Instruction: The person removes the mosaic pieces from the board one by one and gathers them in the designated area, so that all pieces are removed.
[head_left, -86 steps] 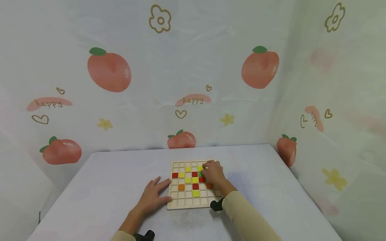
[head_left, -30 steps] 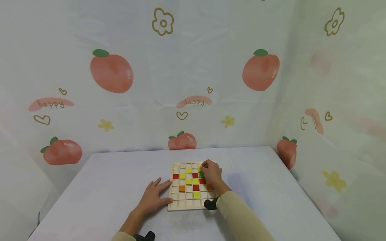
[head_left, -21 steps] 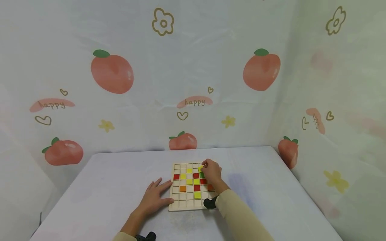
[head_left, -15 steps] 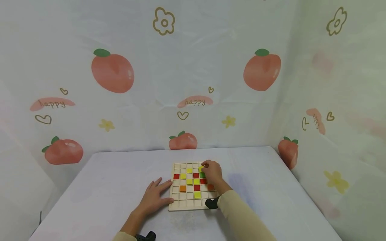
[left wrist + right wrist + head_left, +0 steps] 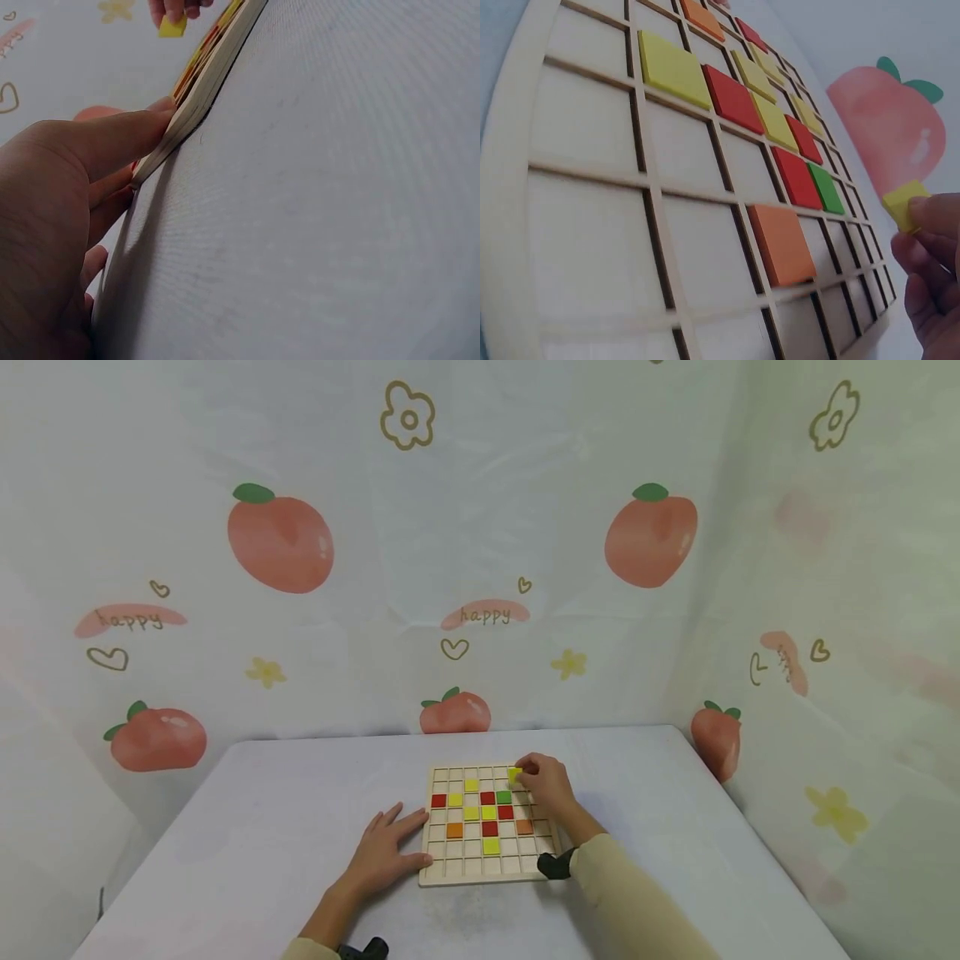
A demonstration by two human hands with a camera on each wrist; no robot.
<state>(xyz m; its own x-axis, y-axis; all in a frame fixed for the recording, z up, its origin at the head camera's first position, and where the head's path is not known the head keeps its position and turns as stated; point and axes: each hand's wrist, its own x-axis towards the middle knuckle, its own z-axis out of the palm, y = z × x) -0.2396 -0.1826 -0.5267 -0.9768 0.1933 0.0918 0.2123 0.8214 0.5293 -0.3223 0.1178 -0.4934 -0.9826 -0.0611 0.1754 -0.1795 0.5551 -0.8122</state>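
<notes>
A square wooden grid board point(image 5: 453, 867) lies on the white table, with flat red, yellow, orange and green tiles in some of its cells. My right hand point(image 5: 545, 781) pinches a yellow tile point(image 5: 904, 204) between thumb and fingers, raised over the board's far right part. That same tile point(image 5: 173, 27) shows at the top of the left wrist view. Along the board's left edge rests my left hand point(image 5: 381, 853), fingers spread, with the thumb point(image 5: 139, 135) touching the rim. The green tile point(image 5: 504, 797) sits in its cell, just nearer than the held one.
Red tiles point(image 5: 490, 828), yellow tiles point(image 5: 471, 785) and orange tiles point(image 5: 524, 827) are scattered over the board. Behind the white table point(image 5: 300, 793) hangs a pale sheet point(image 5: 352, 652) printed with fruit and flowers. Each wrist carries a black camera mount point(image 5: 555, 865).
My right hand has lifted the yellow tile from its cell behind the green one and shifted it right, baring that cell. My left hand has stayed at the board's edge.
</notes>
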